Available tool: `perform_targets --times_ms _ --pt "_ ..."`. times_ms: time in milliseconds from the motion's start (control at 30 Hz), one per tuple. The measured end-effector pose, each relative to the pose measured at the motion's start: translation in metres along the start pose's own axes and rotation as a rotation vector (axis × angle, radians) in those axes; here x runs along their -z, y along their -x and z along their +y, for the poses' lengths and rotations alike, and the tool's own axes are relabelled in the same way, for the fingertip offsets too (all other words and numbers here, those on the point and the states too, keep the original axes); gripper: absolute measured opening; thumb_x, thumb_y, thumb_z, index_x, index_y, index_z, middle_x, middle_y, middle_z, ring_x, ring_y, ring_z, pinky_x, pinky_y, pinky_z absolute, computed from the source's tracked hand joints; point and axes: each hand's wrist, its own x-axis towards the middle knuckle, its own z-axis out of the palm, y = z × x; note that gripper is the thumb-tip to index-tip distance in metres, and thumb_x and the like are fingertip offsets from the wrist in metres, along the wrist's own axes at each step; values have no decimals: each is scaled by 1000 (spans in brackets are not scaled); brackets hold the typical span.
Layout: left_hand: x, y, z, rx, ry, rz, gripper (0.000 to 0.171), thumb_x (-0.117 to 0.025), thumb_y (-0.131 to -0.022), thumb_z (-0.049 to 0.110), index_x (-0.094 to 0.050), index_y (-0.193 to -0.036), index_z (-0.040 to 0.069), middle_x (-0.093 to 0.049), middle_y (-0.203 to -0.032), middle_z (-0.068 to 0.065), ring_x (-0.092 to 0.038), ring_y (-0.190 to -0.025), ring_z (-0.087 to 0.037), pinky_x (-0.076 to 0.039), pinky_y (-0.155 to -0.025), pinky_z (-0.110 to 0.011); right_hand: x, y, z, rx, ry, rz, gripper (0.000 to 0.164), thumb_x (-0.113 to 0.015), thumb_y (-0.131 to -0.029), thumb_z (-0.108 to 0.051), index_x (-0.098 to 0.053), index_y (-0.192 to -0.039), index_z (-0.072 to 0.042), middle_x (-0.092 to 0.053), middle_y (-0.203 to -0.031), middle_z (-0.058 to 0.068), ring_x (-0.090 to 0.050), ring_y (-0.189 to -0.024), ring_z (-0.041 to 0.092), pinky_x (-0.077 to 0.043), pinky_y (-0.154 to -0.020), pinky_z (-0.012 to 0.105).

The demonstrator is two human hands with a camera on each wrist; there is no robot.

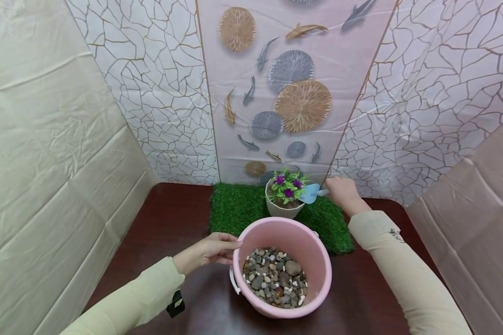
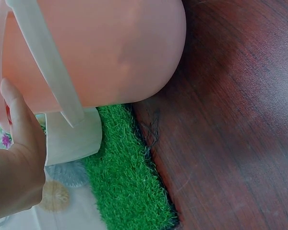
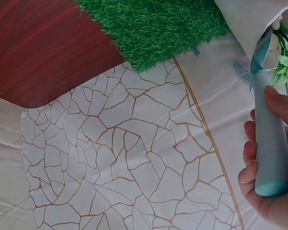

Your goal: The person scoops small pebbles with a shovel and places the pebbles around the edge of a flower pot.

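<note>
A pink bucket stands on the dark wooden table with many mixed pebbles in its bottom. My left hand holds the bucket's left rim, thumb over the edge and fingers along the outside. Beyond the bucket is a white flower pot with a purple-flowered plant. My right hand grips the grey handle of a small blue garden trowel. Its blade reaches the pot's right rim. In the right wrist view, fingers wrap the trowel handle, and pale stones show beside the blade.
Under the pot lies a green artificial grass mat on the table. Patterned cloth walls enclose the table behind and on both sides. The bucket's white carry handle hangs at its left side.
</note>
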Motion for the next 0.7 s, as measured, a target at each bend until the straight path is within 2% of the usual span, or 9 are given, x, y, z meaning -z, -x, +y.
perform_targets --times_ms 400,700 --pt "0 2 1 -4 16 -6 24 -61 -91 12 -58 -112 -1 -69 -77 -2 -66 -64 -9 -59 -60 -22 4 1 7 -20 3 -19 16 -71 -82 -10 -60 -73 -3 -64 -75 16 -61 -65 30 -53 -51 42" --pt "0 0 0 -4 15 -5 25 -61 -91 13 -58 -112 -1 -69 -78 -2 -66 -64 -9 -59 -61 -22 3 11 19 -28 -31 -7 20 -71 -82 -13 -57 -70 -4 -61 -70 14 -58 -62 28 -50 -50 42"
